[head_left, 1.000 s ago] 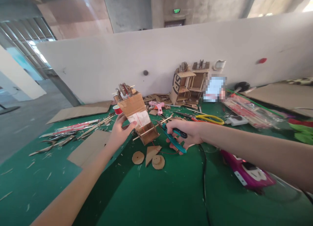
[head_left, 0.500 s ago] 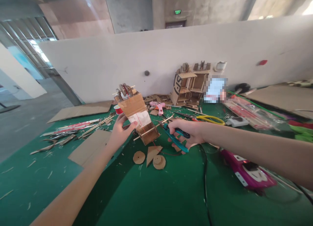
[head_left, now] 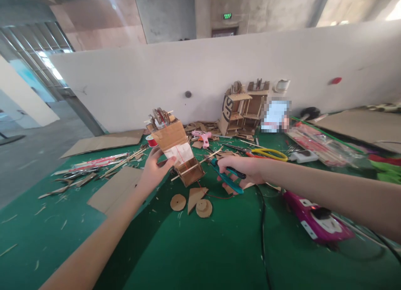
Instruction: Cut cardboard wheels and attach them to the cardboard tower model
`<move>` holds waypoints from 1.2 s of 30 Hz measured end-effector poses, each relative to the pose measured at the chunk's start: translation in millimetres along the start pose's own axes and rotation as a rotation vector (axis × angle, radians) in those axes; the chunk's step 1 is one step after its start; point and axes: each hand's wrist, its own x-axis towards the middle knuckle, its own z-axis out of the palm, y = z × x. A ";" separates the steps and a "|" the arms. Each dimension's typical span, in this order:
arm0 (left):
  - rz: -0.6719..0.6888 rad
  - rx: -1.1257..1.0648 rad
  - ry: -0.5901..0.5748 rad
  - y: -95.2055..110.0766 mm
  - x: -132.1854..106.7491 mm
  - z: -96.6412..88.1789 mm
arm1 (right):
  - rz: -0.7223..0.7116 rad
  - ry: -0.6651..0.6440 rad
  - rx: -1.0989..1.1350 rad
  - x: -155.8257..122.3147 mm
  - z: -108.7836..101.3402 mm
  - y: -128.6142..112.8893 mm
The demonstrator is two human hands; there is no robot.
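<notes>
My left hand (head_left: 154,169) grips a small cardboard model (head_left: 175,148) by its left side and holds it upright over the green table (head_left: 200,248). A red thread runs down the model's front and thin wooden sticks poke out of its lower box. My right hand (head_left: 242,169) is closed round the teal handles of a pair of pliers (head_left: 226,175), whose tip points at the model's lower right corner. Two cardboard discs (head_left: 178,202) and a cardboard wedge lie on the table just below the model.
A cardboard shelf model (head_left: 242,110) stands at the back wall. Yellow-handled scissors (head_left: 269,153), a pink glue gun (head_left: 202,136), a magenta toy car (head_left: 318,221), a black cable, flat cardboard sheets (head_left: 115,189) and scattered wooden sticks lie around.
My right hand with the pliers has shifted slightly right and up, and the tip sits closer to the model. My left hand and the model have hardly moved.
</notes>
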 end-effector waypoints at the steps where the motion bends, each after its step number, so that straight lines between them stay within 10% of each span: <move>1: -0.001 0.002 0.006 0.7 -0.2 0.1 | -0.005 0.005 -0.010 0.0 0.2 0.3; 36: -0.002 0.007 0.042 -1.2 -1.0 0.9 | 0.038 0.034 0.018 1.2 2.5 1.2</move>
